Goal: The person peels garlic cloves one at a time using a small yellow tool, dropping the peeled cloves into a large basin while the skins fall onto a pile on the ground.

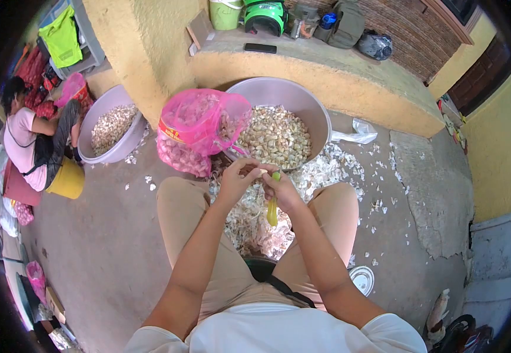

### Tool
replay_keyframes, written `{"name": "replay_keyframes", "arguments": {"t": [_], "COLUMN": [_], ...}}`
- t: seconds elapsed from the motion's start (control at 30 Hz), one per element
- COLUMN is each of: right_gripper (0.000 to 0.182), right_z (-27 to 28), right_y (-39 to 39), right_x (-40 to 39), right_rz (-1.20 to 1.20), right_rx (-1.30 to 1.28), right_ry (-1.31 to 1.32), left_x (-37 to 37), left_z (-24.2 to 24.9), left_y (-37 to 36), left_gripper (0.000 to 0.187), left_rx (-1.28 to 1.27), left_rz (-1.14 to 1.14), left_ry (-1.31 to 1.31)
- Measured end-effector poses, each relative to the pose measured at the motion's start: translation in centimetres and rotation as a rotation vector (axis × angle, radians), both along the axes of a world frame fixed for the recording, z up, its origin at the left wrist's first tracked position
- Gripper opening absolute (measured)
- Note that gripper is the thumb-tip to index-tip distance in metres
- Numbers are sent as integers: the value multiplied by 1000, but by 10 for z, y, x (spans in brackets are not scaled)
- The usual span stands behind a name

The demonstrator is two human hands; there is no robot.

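Observation:
My left hand [236,181] pinches a pale garlic clove [262,172] between its fingertips. Close beside it, my right hand [283,192] is closed around a small knife with a yellow-green handle [272,213]; I cannot make out its blade. Both hands meet above my knees, just in front of a grey basin [321,112] that holds many unpeeled garlic cloves [276,136]. A pink mesh bag [193,115] full of cloves leans against the basin's left side. Beneath my hands, a heap of papery garlic skins [249,220] lies between my legs.
To the left, a person [29,129] sits on a yellow bucket [67,179] beside another basin of garlic [113,126]. A concrete ledge [326,82] behind my basin carries a phone [260,47], a green helmet [265,16] and a backpack [347,25]. A round lid [362,280] lies by my right leg.

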State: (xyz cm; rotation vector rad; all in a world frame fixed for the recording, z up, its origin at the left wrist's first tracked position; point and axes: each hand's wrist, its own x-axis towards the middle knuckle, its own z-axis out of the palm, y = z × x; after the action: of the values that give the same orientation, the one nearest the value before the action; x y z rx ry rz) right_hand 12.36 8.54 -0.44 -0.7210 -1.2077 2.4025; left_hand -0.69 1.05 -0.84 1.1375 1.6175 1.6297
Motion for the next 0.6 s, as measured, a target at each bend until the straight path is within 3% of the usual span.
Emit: {"name": "replay_keyframes", "arguments": {"t": [0.1, 0.33, 0.4, 0.53, 0.6], "right_gripper": [24, 26, 23, 23, 25], "right_z": [7, 3, 13, 12, -7], "right_y": [-4, -2, -5, -7, 1], "right_x": [0, 0, 0, -2, -2], "right_rz": [-24, 26, -23, -33, -4], "right_rx": [48, 91, -42, -239, -258], "right_ry": [-37, -90, -116, -268, -169], "left_x": [0, 1, 6, 9, 8], "left_z": [6, 11, 10, 7, -6], "left_y": [-2, -5, -4, -5, -2], "left_gripper": [17, 13, 13, 11, 11], "left_rx": [-51, -172, -145, -77, 8], "left_rz": [-3, 136, 220, 159, 82], "left_ry": [-121, 97, 260, 418, 453]}}
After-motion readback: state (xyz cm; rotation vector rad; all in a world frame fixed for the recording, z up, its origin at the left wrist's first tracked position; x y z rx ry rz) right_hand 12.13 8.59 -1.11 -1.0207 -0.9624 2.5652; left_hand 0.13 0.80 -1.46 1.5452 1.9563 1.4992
